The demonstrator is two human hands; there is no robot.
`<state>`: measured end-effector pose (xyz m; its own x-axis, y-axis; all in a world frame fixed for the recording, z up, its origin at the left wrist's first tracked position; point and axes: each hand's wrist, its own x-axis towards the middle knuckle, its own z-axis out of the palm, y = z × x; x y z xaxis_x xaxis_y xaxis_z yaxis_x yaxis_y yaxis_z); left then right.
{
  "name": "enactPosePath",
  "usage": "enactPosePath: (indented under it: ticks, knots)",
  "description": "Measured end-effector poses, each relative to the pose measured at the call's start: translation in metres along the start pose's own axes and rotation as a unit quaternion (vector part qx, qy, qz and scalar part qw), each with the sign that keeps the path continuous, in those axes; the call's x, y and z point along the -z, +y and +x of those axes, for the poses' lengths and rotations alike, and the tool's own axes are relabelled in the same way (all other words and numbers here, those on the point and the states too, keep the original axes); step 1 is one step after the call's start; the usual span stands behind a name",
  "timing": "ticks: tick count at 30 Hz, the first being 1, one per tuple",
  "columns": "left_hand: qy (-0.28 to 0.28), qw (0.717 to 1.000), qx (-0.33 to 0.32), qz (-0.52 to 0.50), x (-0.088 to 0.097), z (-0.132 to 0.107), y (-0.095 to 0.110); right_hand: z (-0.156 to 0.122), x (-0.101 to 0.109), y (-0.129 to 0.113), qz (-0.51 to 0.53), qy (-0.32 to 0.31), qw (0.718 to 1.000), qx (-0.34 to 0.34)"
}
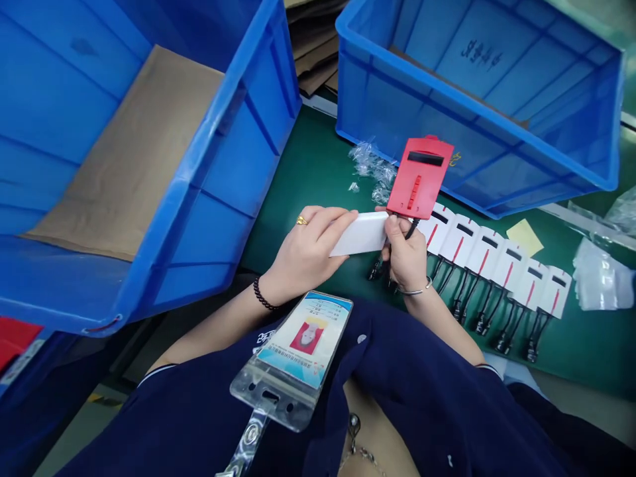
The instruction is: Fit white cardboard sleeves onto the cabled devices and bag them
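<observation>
Holding a red unit (420,182) up off the green table (308,172), tilted, face toward the head camera. Gripped low down by the right hand (410,255), thumb at the bottom edge, probably to leave the face uncovered. Black cable (413,230) coming off that same edge, right by the thumb. Just beside, a white slab (362,234), its left end in the closed fingers of the left hand (308,248), its other end right up against the right hand; can't tell if single or stacked. Next along, about 6 white units (507,265) lying in a close row, face up, black leads (481,321) all toward the body, maybe to avoid tangles. Beyond the hands, a loose heap of clear plastic bits (370,165). Further right, a yellow note (525,237) and some plastic bags (603,275). Outermost, 2 blue ones: left bin (233,182) with brown paper (124,159) inside, right bin (511,175) past the row, both kinda close in, likely for easy reach.
</observation>
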<state>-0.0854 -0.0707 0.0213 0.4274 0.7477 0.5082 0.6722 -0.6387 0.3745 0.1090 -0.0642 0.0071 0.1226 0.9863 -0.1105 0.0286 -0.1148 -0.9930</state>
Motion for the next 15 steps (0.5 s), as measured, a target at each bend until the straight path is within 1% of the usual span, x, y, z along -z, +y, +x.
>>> enactPosePath:
  ticks: [3, 4, 6, 8, 9, 10, 11, 13, 15]
  knots:
    - [0.02, 1.0, -0.004, -0.009, -0.005, -0.009, -0.006, 0.005, -0.001, -0.005, 0.03, -0.034, 0.998, -0.041]
    - [0.04, 0.999, 0.012, -0.022, -0.006, -0.013, -0.008, 0.006, -0.002, -0.008, 0.045, -0.042, 0.997, -0.054]
    - [0.116, 0.988, 0.077, -0.069, -0.008, -0.018, -0.01, 0.007, -0.004, -0.015, 0.083, -0.046, 0.992, -0.077]
    - [0.196, 0.956, 0.172, -0.136, -0.008, -0.02, -0.01, 0.007, -0.006, -0.02, 0.126, -0.043, 0.987, -0.085]
    - [0.219, 0.937, 0.212, -0.172, -0.009, -0.021, -0.009, 0.007, -0.007, -0.022, 0.143, -0.042, 0.985, -0.086]
    - [0.228, 0.92, 0.241, -0.207, -0.009, -0.021, -0.007, 0.006, -0.007, -0.024, 0.156, -0.042, 0.983, -0.087]
    - [0.227, 0.907, 0.26, -0.243, -0.01, -0.021, -0.005, 0.006, -0.008, -0.024, 0.164, -0.042, 0.982, -0.086]
    - [0.226, 0.882, 0.27, -0.314, -0.014, -0.02, -0.002, 0.004, -0.009, -0.022, 0.161, -0.05, 0.982, -0.081]
    - [0.254, 0.845, 0.286, -0.373, -0.018, -0.018, 0.001, 0.001, -0.012, -0.018, 0.148, -0.056, 0.985, -0.073]
